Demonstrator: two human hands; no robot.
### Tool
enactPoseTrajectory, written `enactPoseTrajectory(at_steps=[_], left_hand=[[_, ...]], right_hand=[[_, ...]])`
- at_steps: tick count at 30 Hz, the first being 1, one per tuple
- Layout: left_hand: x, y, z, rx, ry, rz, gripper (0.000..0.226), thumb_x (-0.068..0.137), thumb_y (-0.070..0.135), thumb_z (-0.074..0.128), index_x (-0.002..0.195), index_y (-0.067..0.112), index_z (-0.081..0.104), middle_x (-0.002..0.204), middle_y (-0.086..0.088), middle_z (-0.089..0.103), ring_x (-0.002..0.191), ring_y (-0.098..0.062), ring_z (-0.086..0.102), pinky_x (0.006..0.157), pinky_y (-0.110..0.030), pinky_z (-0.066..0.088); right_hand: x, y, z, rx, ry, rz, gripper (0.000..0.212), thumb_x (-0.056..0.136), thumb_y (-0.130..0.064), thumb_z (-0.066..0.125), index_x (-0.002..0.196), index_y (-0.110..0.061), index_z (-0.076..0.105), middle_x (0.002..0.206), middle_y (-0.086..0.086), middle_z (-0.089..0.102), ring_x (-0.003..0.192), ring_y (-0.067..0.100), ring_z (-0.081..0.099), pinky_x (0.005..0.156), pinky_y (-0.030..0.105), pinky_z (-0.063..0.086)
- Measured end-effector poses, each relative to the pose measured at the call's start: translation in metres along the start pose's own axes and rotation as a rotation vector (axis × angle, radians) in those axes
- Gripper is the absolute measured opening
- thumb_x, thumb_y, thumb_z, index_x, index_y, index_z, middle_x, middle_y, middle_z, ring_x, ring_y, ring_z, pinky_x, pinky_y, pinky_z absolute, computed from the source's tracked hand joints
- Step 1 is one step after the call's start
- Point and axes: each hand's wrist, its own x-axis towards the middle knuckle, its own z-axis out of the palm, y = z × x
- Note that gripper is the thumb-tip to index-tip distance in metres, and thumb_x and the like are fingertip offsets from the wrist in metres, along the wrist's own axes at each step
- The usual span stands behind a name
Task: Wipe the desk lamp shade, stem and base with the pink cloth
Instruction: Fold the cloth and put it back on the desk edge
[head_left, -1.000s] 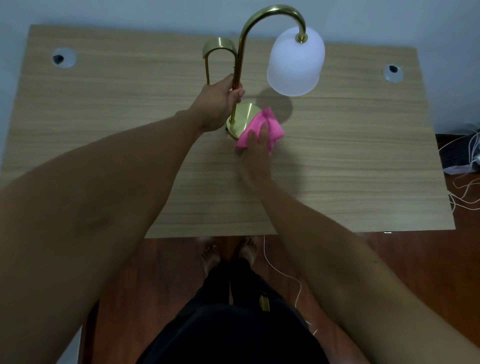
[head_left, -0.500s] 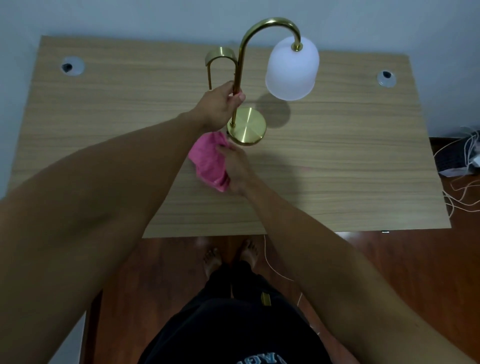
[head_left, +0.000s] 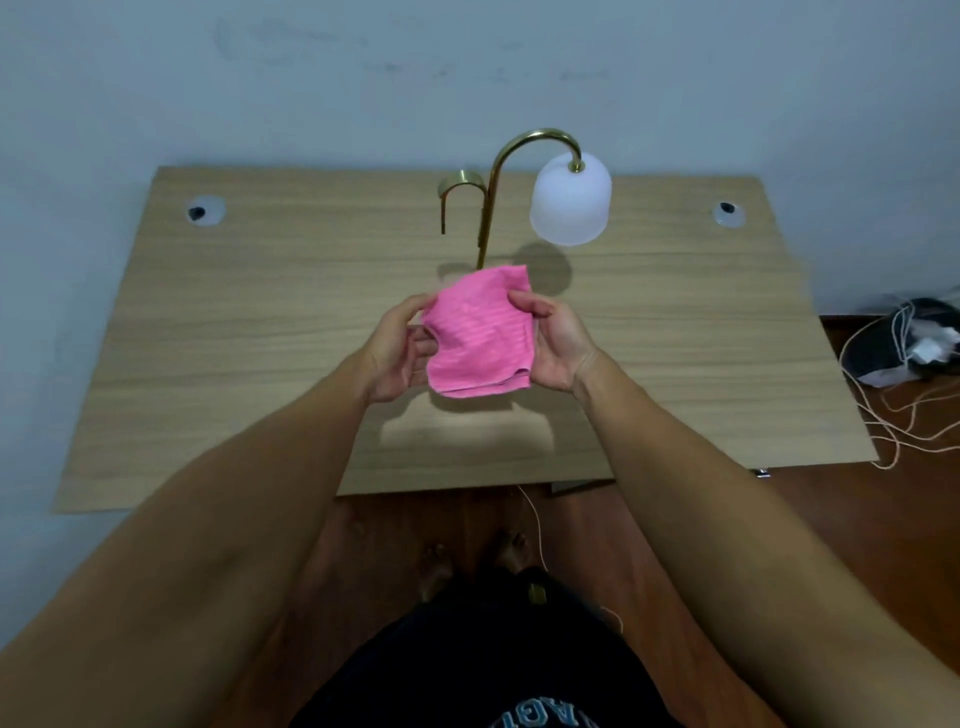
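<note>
Since the earlier frame the left hand (head_left: 397, 353) had released the stem (head_left: 488, 208); both hands had drawn back. Left hand and right hand (head_left: 558, 345) pinched the pink cloth (head_left: 480, 332) by its side edges, above the desk (head_left: 260, 312). Cloth hid the lamp base. White shade (head_left: 570, 200) hung untouched. Cables (head_left: 893, 395) lay on the floor, right.

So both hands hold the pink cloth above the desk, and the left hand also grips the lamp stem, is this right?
Not quite. In the head view the left hand and right hand both hold only the pink cloth above the desk; nothing grips the lamp stem.
</note>
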Motion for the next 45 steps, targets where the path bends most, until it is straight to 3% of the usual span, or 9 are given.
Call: enactPoseTrajectory(at_steps=[6, 16, 24, 30, 32, 36, 39, 42, 45], left_hand=[[0.000, 0.000, 0.026, -0.051, -0.005, 0.139, 0.009, 0.100, 0.028, 0.056, 0.099, 0.020, 0.061, 0.085, 0.005, 0.071, 0.072, -0.012, 0.069, 0.067, -0.026, 0.058], [0.025, -0.010, 0.126, 0.187, -0.036, 0.168, 0.031, 0.100, 0.022, 0.060, 0.130, 0.015, 0.057, 0.101, -0.001, 0.071, 0.078, -0.015, 0.069, 0.059, -0.024, 0.054], [0.054, -0.043, 0.236, 0.358, 0.022, 0.205, 0.033, 0.108, 0.019, 0.043, 0.141, 0.012, 0.039, 0.102, -0.011, 0.060, 0.057, -0.011, 0.061, 0.035, -0.014, 0.043], [0.092, -0.069, 0.301, 0.504, 0.026, 0.249, 0.034, 0.109, 0.023, 0.040, 0.141, 0.013, 0.037, 0.121, -0.023, 0.059, 0.079, -0.035, 0.066, 0.043, -0.035, 0.055], [0.106, -0.077, 0.316, 0.534, 0.035, 0.253, 0.035, 0.108, 0.025, 0.041, 0.142, 0.016, 0.037, 0.130, -0.028, 0.060, 0.102, -0.049, 0.065, 0.066, -0.050, 0.060], [0.123, -0.089, 0.339, 0.483, 0.026, 0.260, 0.038, 0.109, 0.025, 0.041, 0.145, 0.014, 0.035, 0.132, -0.020, 0.058, 0.096, -0.031, 0.066, 0.061, -0.032, 0.058], [0.133, -0.099, 0.347, 0.480, 0.027, 0.247, 0.042, 0.109, 0.021, 0.040, 0.149, 0.015, 0.030, 0.136, -0.033, 0.054, 0.103, -0.038, 0.064, 0.080, -0.041, 0.054], [0.136, -0.104, 0.348, 0.440, 0.006, 0.201, 0.049, 0.108, 0.022, 0.042, 0.154, 0.020, 0.025, 0.139, -0.019, 0.054, 0.112, -0.044, 0.064, 0.086, -0.056, 0.058], [0.131, -0.100, 0.345, 0.433, 0.006, 0.118, 0.055, 0.105, 0.026, 0.050, 0.152, 0.026, 0.022, 0.132, -0.007, 0.054, 0.100, -0.039, 0.070, 0.067, -0.054, 0.063]], right_hand=[[-0.022, -0.014, -0.025, -0.032, 0.141, -0.096, 0.031, 0.104, -0.023, 0.051, 0.127, -0.002, 0.054, 0.107, 0.016, 0.067, 0.100, 0.034, 0.068, 0.102, 0.050, 0.054], [-0.073, -0.039, -0.105, -0.099, 0.317, -0.119, 0.030, 0.107, -0.012, 0.048, 0.136, -0.005, 0.053, 0.117, 0.022, 0.068, 0.106, 0.040, 0.069, 0.090, 0.059, 0.059], [-0.116, -0.080, -0.198, -0.430, 0.460, -0.133, 0.032, 0.112, -0.015, 0.044, 0.143, -0.008, 0.049, 0.118, 0.014, 0.071, 0.099, 0.027, 0.074, 0.076, 0.042, 0.067], [-0.137, -0.104, -0.270, -0.817, 0.604, -0.214, 0.030, 0.110, -0.020, 0.048, 0.137, -0.009, 0.054, 0.132, 0.012, 0.061, 0.119, 0.034, 0.063, 0.092, 0.048, 0.059], [-0.141, -0.109, -0.287, -0.918, 0.657, -0.252, 0.029, 0.108, -0.017, 0.047, 0.131, -0.002, 0.056, 0.128, 0.018, 0.062, 0.119, 0.037, 0.061, 0.097, 0.048, 0.054], [-0.146, -0.114, -0.313, -1.026, 0.723, -0.277, 0.026, 0.107, -0.017, 0.049, 0.124, 0.000, 0.060, 0.119, 0.012, 0.062, 0.108, 0.026, 0.057, 0.093, 0.042, 0.048], [-0.148, -0.115, -0.324, -1.097, 0.761, -0.278, 0.027, 0.107, -0.016, 0.051, 0.128, -0.002, 0.059, 0.127, 0.014, 0.063, 0.114, 0.028, 0.059, 0.094, 0.039, 0.049], [-0.152, -0.115, -0.327, -1.172, 0.846, -0.262, 0.030, 0.106, -0.014, 0.050, 0.134, -0.006, 0.055, 0.131, 0.012, 0.063, 0.112, 0.024, 0.059, 0.090, 0.032, 0.044], [-0.159, -0.114, -0.328, -1.243, 0.920, -0.214, 0.033, 0.106, -0.019, 0.049, 0.137, -0.011, 0.054, 0.131, 0.012, 0.066, 0.116, 0.030, 0.063, 0.093, 0.035, 0.048]])
